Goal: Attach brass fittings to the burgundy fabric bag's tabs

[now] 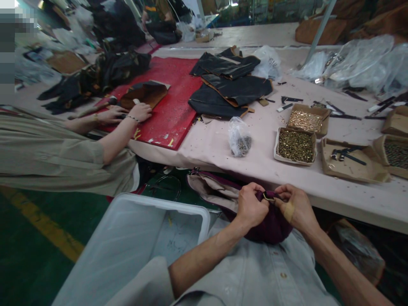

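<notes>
Your shirt is filling the bottom of the frame, with a clear bin sitting at lower left, just beside your left forearm. Just above the shirt, low in the centre, you are holding a purple bag in your lap, below the table edge. Your left hand is closing around a fold of the bag, and your right hand, taped on one finger, is pinching a small metal ring at the bag's top between thumb and fingertips. It looks as though you are fitting the ring to the bag; the next move probably calls for steadying the fabric with the left hand while the right one seats the ring squarely.

Moving up, a small plastic bag of hardware is lying mid-frame on the table, and boxes of rivets are standing right of centre. At left, another person's hands are resting on a brown piece on the red mat. Black cut pieces are lying piled at upper centre, and clear bags are heaped at upper right.
</notes>
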Available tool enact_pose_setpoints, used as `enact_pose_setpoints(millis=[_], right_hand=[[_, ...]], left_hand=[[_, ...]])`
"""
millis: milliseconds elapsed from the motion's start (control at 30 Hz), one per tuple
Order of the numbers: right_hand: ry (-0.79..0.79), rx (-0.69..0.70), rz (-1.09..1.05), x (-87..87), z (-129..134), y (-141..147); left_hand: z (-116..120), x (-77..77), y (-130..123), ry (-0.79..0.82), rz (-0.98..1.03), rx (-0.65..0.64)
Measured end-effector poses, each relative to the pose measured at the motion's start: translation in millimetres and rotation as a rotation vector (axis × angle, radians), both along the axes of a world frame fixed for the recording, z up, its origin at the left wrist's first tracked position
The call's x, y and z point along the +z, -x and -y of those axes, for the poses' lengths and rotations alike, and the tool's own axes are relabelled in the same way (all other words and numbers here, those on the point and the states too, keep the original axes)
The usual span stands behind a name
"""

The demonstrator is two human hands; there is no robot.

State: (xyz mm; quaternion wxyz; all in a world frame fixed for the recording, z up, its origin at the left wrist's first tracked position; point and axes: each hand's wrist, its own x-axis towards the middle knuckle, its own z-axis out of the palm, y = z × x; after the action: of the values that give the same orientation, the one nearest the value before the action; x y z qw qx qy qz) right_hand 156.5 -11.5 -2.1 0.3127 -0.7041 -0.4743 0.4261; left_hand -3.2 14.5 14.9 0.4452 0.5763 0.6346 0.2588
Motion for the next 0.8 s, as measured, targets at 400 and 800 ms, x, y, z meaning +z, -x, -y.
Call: enact_pose_setpoints(millis=[400, 800], right_hand=[[-0.042, -0.027, -0.096, -7.7, 5.5, 8.9], [-0.072, -0.036, -0.079, -5.6, 6.8, 10.0]], left_hand=[[-11.3, -16.8, 3.6, 0.272, 0.22, 0.064], [-12.3, -16.7, 5.8, 0.302, 0.388, 0.114]])
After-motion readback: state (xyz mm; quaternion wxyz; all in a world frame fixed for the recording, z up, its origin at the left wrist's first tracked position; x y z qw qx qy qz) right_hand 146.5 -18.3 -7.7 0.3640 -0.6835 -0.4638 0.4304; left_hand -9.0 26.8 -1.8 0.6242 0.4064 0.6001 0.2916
